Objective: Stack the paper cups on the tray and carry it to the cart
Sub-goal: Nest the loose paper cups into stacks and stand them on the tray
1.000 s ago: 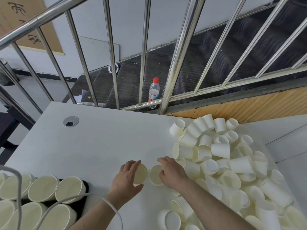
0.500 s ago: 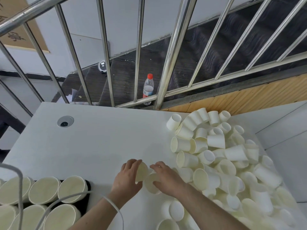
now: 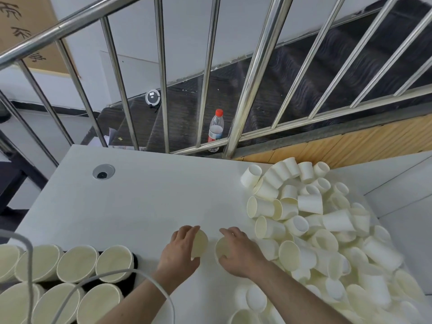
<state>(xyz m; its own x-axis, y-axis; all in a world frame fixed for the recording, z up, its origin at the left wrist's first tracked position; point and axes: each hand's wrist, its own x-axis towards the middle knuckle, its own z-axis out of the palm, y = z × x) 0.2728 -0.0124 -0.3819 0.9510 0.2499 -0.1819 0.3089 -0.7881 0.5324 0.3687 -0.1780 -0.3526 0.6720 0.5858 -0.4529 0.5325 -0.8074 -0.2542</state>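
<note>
Two hands work at the white table [image 3: 140, 202], each gripping one paper cup: the left hand [image 3: 180, 251] curls around its cup [image 3: 199, 242], the right hand [image 3: 238, 251] around its cup [image 3: 222, 247]. Half a second ago the cups nearly met; now they sit apart. Eight stacks [image 3: 77, 263] fill the black tray [image 3: 134, 260] at lower left (loose cups [image 3: 315, 220], too many to count, heap right). A railing [image 3: 254, 73] and bottle [image 3: 216, 127] stand behind.

Beyond your white bench [image 3: 145, 202], with its round cable port [image 3: 103, 172], a steel railing [image 3: 252, 90] guards a dark staircase [image 3: 292, 73]. A red-capped plastic bottle [image 3: 216, 127] stands behind the bars; a round robot vacuum [image 3: 153, 97] sits on a step.
</note>
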